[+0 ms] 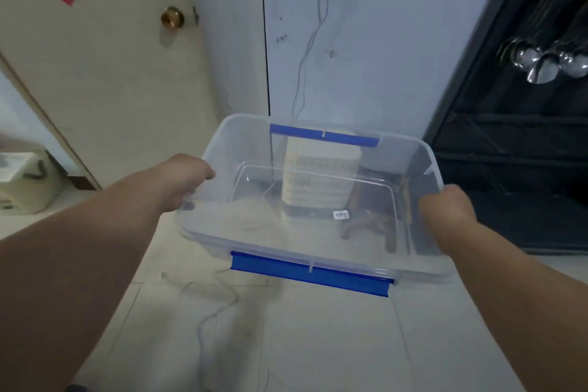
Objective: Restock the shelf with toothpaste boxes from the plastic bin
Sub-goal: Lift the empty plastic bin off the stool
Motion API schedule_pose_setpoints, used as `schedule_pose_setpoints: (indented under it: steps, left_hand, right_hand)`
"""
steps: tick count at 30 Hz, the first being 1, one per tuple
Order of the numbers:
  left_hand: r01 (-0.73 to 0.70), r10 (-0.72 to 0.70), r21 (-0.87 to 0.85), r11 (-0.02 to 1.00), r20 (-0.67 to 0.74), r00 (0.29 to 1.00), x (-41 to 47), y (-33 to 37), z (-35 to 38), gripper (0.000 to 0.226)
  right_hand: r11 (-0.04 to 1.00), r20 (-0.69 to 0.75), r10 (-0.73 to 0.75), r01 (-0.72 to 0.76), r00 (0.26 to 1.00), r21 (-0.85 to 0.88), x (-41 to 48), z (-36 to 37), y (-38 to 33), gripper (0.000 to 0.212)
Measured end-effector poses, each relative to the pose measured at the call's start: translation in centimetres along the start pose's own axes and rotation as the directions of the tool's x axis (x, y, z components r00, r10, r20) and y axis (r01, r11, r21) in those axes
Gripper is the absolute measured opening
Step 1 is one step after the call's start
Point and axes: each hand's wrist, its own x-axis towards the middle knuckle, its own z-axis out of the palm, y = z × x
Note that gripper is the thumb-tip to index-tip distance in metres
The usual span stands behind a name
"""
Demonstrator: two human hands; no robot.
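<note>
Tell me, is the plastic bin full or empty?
Empty. No boxes lie in the plastic bin; a white slatted object below shows through its clear bottom.

1. The plastic bin (270, 243) is clear, smooth plastic with a soft gloss.
2. Its latches (310, 274) are opaque blue plastic, glossy.
3. The door knob (172, 16) is polished, brass-coloured metal.
4. The hanging spoons (541, 65) are bright, mirror-shiny metal.
5. The shelf (509, 159) looks like matt black metal.
6. The floor (318, 344) is pale, smooth tile with a dull sheen.
</note>
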Motion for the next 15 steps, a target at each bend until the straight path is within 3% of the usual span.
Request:
schedule_pose_setpoints:
  steps: [6, 15]
  left_hand:
    - [0.036, -0.037, -0.02, 0.999, -0.034, 0.999, 8.4, 7.2, 7.6, 0.027]
    - [0.085, -0.084, 0.031, 0.996, -0.011, 0.996, 20.5, 15.5, 15.0, 0.043]
  right_hand:
    - [0.997, 0.037, -0.064, 0.062, 0.997, 0.043, 13.9, 0.4, -4.5, 0.027]
    - [0.997, 0.092, -0.062, 0.066, 0.994, -0.044, 30.4, 4.7, -9.8, 0.03]
